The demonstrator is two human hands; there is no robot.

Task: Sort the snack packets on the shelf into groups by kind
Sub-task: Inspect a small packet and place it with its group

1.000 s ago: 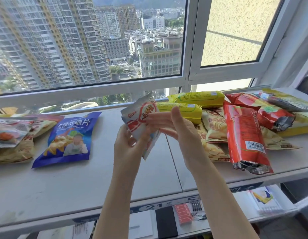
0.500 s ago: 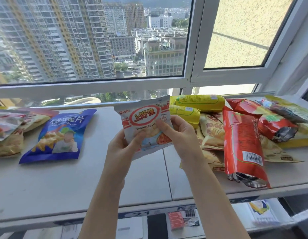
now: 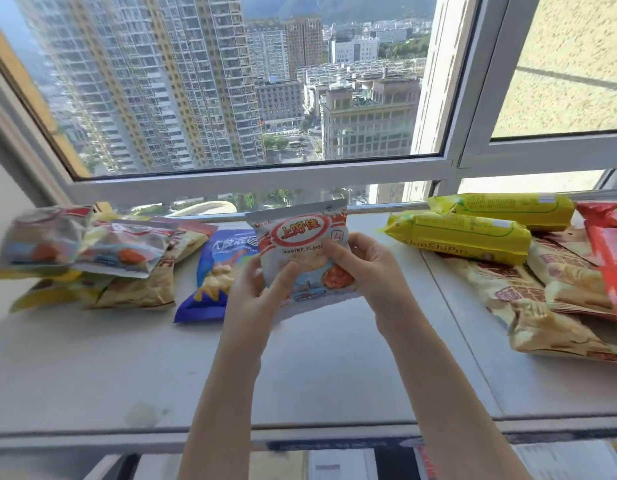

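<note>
A white shrimp-flakes packet (image 3: 302,244) with a red oval logo is held upright, face toward me, above the grey shelf (image 3: 334,368). My left hand (image 3: 255,292) grips its lower left edge and my right hand (image 3: 366,268) grips its right side. Two matching white packets (image 3: 85,245) lie on a pile of tan packets (image 3: 134,292) at the far left. Partly hidden behind my left hand lies a blue packet (image 3: 217,268). At the right are two yellow packets (image 3: 463,235), tan packets (image 3: 549,306) and red packets (image 3: 611,258).
A white window frame (image 3: 265,181) runs along the shelf's far edge. The shelf's front lip (image 3: 300,436) is near me, with papers on a lower level (image 3: 338,464) beneath. A pale stain (image 3: 141,414) marks the shelf front left.
The packet has turned from edge-on to face me and both hands carried it leftward, away from the yellow packets and toward the blue one. The view has shifted left, showing more of the left pile.
</note>
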